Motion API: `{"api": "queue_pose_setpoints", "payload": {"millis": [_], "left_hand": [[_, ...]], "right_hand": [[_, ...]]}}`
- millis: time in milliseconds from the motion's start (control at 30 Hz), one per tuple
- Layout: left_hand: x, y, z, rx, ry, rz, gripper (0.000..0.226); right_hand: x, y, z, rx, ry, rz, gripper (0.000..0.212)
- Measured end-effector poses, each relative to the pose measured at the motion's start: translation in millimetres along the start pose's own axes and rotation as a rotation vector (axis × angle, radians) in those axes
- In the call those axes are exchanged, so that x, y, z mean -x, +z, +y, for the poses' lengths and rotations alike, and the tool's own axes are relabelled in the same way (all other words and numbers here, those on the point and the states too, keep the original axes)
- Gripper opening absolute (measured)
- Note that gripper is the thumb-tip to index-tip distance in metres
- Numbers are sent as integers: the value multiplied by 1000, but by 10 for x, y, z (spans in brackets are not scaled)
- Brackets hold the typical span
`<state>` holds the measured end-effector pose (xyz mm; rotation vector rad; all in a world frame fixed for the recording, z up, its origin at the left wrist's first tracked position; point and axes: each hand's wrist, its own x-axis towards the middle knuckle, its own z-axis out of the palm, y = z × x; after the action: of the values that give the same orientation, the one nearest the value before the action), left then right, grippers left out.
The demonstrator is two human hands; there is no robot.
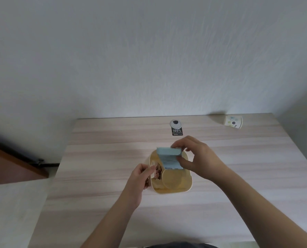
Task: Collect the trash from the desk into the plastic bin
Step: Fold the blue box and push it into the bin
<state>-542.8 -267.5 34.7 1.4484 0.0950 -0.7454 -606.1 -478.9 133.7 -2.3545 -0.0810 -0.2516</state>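
Observation:
A cream plastic bin [186, 185] stands in the middle of the wooden desk [99, 176]. My right hand [197, 158] grips a light blue folded carton [169, 159] over the bin's far half, its lower end inside the rim. My left hand [140, 178] pinches a small printed wrapper [158, 171] at the bin's left edge. A round cream disc [172, 179] leans inside the bin. A paper cup [233, 122] with a flower print lies on its side at the desk's far right.
A round cable grommet [175, 124] and a black "100%" sticker [177, 131] sit near the desk's back edge. A white wall rises right behind the desk. A brown panel [9, 165] shows at the left, below desk level.

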Motion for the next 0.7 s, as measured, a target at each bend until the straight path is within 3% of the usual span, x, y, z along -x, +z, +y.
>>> {"api": "queue_pose_setpoints", "payload": {"millis": [333, 567, 700], "left_hand": [[92, -42, -3, 32, -24, 16, 23], [102, -74, -24, 39, -8, 14, 24], [97, -113, -46, 29, 5, 12, 25]], "right_hand": [[82, -2, -45, 331, -255, 22, 30], [169, 297, -83, 602, -191, 121, 33], [165, 489, -132, 669, -106, 195, 24]]}}
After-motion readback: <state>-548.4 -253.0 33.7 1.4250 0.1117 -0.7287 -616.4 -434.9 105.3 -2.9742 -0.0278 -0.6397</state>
